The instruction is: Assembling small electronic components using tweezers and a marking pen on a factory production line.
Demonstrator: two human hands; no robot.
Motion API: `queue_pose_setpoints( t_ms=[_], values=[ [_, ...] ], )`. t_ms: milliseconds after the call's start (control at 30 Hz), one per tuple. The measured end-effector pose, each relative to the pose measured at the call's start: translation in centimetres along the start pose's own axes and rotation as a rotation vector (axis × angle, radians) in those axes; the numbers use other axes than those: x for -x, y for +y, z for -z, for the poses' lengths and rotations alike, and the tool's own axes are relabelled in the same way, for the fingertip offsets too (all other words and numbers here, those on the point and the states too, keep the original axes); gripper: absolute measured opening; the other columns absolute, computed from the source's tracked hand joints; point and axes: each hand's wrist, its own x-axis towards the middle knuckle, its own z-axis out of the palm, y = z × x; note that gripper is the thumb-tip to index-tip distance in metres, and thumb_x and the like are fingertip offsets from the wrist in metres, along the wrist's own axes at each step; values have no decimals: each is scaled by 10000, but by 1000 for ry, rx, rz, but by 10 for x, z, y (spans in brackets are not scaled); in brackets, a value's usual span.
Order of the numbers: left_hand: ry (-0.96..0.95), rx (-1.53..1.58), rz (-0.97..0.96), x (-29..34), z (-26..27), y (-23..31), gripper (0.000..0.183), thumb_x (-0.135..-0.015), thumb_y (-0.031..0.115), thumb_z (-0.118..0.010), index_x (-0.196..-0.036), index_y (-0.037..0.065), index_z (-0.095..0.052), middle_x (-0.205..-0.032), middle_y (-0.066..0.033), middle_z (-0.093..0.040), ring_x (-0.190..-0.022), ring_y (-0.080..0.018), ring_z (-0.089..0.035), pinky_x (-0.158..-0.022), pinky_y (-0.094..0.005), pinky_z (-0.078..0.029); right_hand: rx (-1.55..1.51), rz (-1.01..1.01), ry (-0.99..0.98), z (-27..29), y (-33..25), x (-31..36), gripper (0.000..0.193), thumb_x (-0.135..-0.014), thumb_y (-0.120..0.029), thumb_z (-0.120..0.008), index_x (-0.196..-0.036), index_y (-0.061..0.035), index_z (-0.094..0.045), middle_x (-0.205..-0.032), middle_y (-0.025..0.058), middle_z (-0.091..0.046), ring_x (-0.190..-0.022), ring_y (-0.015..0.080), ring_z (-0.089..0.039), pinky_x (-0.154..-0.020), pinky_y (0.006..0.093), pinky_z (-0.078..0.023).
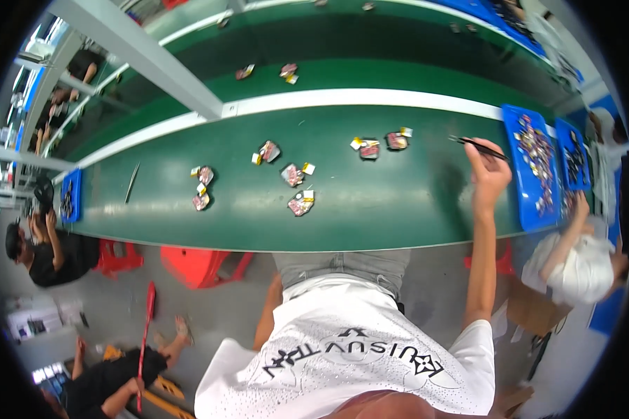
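Note:
My right hand (488, 167) is raised over the right part of the green table (391, 209), its fingers closed round black tweezers (468, 142). The tweezers point left, and I see nothing held at their tips. The nearest pieces to them are two small dark electronic-looking parts (397, 141) with pinkish faces and white and yellow tabs. More parts of that kind lie to the left, among them one part (301, 203) near the table's middle and another part (201, 202) farther left. My left arm hangs beside my body, and its hand is hidden below.
A blue tray (514, 178) heaped with small parts stands right of my hand, beside a second blue tray (577, 133). A thin metal tool (131, 183) lies at left. A white rail (370, 98) and a slanting grey post (140, 52) bound the far side. Co-workers sit at both ends.

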Motion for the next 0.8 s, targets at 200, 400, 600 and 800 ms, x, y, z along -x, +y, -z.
queue_pose_setpoints(
  t_ms=[200,400,600,800],
  values=[
    [-248,200,-216,85,148,144,390,-1021,295,-577,-1026,-70,-714,-878,-151,-759,-770,-232,-732,-729,-351,-581,-144,26,15,8,-16,6,218,-849,-37,-801,-1040,5,-706,-900,40,-742,-564,-7,-461,-449,192,-267],
    [-428,409,-800,197,256,309,316,-1046,172,-529,-1104,-92,-694,-972,-179,-743,-841,-203,-712,-726,-300,-567,-205,26,-55,-31,1,-22,186,-853,-52,-806,-1011,-1,-722,-795,-13,-680,-542,-3,-429,-449,204,-256],
    [-149,270,-1017,147,239,494,236,-997,181,-610,-965,-30,-712,-790,-71,-708,-677,-121,-665,-571,-269,-501,-180,8,-60,-61,38,-55,186,-855,-39,-806,-1019,-2,-727,-774,-30,-671,-546,-15,-406,-461,203,-254],
    [348,137,-1025,-22,234,592,195,-876,85,-666,-1033,-12,-731,-930,-166,-745,-697,-277,-712,-679,-381,-540,-115,-43,14,-59,55,-51,189,-868,-57,-805,-1027,-10,-713,-673,-87,-528,-544,-14,-369,-479,194,-239]
  ],
)
